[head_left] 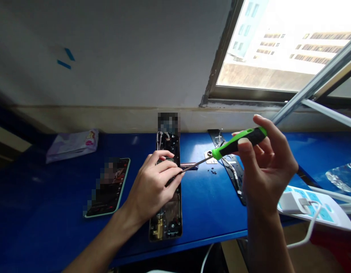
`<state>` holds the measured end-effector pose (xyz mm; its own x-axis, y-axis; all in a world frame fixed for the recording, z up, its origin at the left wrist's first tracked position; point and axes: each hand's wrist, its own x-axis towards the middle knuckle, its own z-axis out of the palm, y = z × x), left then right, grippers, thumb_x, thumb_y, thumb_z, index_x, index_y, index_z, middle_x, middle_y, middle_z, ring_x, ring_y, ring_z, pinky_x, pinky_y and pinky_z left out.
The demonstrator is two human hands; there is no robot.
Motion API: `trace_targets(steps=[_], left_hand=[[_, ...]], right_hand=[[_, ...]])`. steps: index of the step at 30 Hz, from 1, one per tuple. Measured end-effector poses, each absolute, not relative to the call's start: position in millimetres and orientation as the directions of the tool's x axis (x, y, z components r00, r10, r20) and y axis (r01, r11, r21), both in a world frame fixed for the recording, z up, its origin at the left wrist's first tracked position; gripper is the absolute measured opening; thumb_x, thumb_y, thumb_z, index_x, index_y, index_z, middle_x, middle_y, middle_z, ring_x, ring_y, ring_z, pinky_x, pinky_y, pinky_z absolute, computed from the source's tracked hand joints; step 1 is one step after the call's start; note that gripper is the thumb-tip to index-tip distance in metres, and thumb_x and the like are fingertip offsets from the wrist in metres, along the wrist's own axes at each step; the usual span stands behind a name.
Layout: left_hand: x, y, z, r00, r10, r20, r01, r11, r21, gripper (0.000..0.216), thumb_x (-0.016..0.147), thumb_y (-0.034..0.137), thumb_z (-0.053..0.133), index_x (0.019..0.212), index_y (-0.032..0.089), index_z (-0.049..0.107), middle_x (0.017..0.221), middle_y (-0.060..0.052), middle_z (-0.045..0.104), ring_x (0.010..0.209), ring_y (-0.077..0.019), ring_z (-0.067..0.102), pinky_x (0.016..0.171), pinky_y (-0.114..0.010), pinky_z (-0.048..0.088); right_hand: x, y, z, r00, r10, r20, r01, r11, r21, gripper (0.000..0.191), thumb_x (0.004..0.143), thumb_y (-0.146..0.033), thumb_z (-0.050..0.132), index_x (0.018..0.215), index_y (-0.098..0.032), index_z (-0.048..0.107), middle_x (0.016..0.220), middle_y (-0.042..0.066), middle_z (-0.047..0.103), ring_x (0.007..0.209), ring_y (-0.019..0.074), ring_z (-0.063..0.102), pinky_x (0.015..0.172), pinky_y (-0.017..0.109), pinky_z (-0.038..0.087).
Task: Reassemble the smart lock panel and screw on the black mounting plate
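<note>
My right hand (266, 163) is wrapped round the green and black handle of a screwdriver (235, 144), held tilted with its shaft pointing down to the left. At the shaft's tip, the thumb and fingers of my left hand (155, 180) are pinched together. Whether a screw sits there is too small to tell. That hand lies over a long, narrow dark housing (175, 220), opened up to show wires, inner parts and a brass fitting (159, 227). The housing's middle is covered by my fingers. Several tiny dark screws (213, 171) lie to its right.
A black plate with white wires (234, 170) and a small metal plate (211, 156) lie right of the housing. Left are a phone (115, 193) and a soft packet (74, 144). A power strip (331, 212) stands at the blue table's (204, 220) right edge, near metal bars.
</note>
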<state>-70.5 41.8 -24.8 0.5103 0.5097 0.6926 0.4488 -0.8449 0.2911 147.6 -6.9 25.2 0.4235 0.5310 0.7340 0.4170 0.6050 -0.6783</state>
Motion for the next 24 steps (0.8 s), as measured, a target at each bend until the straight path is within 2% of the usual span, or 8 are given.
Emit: trace_targets(steps=[2, 4, 8, 14, 18, 21, 24], left_hand=[[-76.8, 40.8, -27.3, 0.474, 0.527, 0.706, 0.479, -0.827, 0.296, 0.013, 0.099, 0.017, 0.071, 0.091, 0.018, 0.081, 0.087, -0.005, 0.082, 0.105, -0.0284, 0.068, 0.087, -0.046, 0.062], [-83.8, 39.9, -31.9, 0.436, 0.547, 0.715, 0.498, -0.808, 0.314, 0.01, 0.097, 0.016, 0.073, 0.091, 0.019, 0.08, 0.087, -0.005, 0.082, 0.104, -0.0278, 0.068, 0.088, -0.045, 0.062], [-97.9, 37.0, -45.7, 0.371, 0.566, 0.736, 0.488, -0.793, 0.365, 0.006, 0.095, 0.016, 0.077, 0.1, 0.018, 0.079, 0.095, -0.006, 0.082, 0.107, -0.0259, 0.067, 0.095, -0.043, 0.061], [-117.2, 34.7, -68.0, 0.361, 0.624, 0.693, 0.467, -0.764, 0.446, 0.028, 0.093, 0.024, 0.081, 0.12, 0.021, 0.076, 0.119, -0.01, 0.077, 0.121, -0.0293, 0.064, 0.103, -0.05, 0.06], [-125.7, 34.7, -79.0, 0.381, 0.649, 0.659, 0.47, -0.749, 0.467, 0.033, 0.094, 0.029, 0.08, 0.125, 0.023, 0.075, 0.128, -0.012, 0.073, 0.127, -0.0311, 0.061, 0.107, -0.053, 0.058], [-127.9, 33.9, -85.1, 0.398, 0.658, 0.64, 0.481, -0.743, 0.465, 0.034, 0.095, 0.03, 0.078, 0.127, 0.023, 0.074, 0.133, -0.013, 0.069, 0.13, -0.0318, 0.059, 0.11, -0.054, 0.057], [-127.9, 33.1, -89.2, 0.414, 0.667, 0.619, 0.492, -0.736, 0.465, 0.034, 0.096, 0.031, 0.077, 0.128, 0.023, 0.073, 0.137, -0.013, 0.067, 0.133, -0.0325, 0.057, 0.112, -0.054, 0.056]], right_hand=[[140.0, -7.2, 30.3, 0.33, 0.599, 0.729, 0.417, 0.601, -0.682, 0.051, 0.092, -0.018, 0.078, 0.139, -0.032, 0.068, 0.11, 0.004, 0.082, 0.111, 0.0281, 0.081, 0.078, 0.042, 0.076], [132.1, -6.0, 33.7, 0.245, 0.614, 0.751, 0.421, 0.63, -0.652, 0.057, 0.091, -0.014, 0.077, 0.143, -0.031, 0.064, 0.118, 0.005, 0.082, 0.118, 0.0295, 0.079, 0.082, 0.044, 0.076], [114.7, -0.6, 34.4, 0.198, 0.595, 0.779, 0.398, 0.678, -0.618, 0.057, 0.088, -0.011, 0.08, 0.139, -0.032, 0.066, 0.116, 0.004, 0.081, 0.111, 0.0282, 0.081, 0.084, 0.043, 0.075], [92.1, 4.9, 32.5, 0.05, 0.606, 0.794, 0.38, 0.724, -0.576, 0.063, 0.085, -0.003, 0.081, 0.139, -0.033, 0.069, 0.127, 0.003, 0.08, 0.111, 0.0266, 0.08, 0.086, 0.043, 0.075], [83.4, 5.9, 33.1, -0.076, 0.571, 0.817, 0.444, 0.753, -0.485, 0.068, 0.085, -0.002, 0.081, 0.143, -0.036, 0.067, 0.128, 0.002, 0.079, 0.109, 0.0237, 0.079, 0.084, 0.038, 0.073], [79.5, 5.9, 32.3, -0.145, 0.556, 0.818, 0.522, 0.746, -0.414, 0.066, 0.087, -0.005, 0.081, 0.143, -0.035, 0.066, 0.125, 0.002, 0.08, 0.101, 0.0206, 0.079, 0.079, 0.034, 0.072], [76.8, 6.3, 30.8, -0.191, 0.534, 0.824, 0.558, 0.749, -0.357, 0.061, 0.088, -0.007, 0.081, 0.142, -0.031, 0.067, 0.121, 0.005, 0.081, 0.1, 0.019, 0.079, 0.082, 0.032, 0.07]])
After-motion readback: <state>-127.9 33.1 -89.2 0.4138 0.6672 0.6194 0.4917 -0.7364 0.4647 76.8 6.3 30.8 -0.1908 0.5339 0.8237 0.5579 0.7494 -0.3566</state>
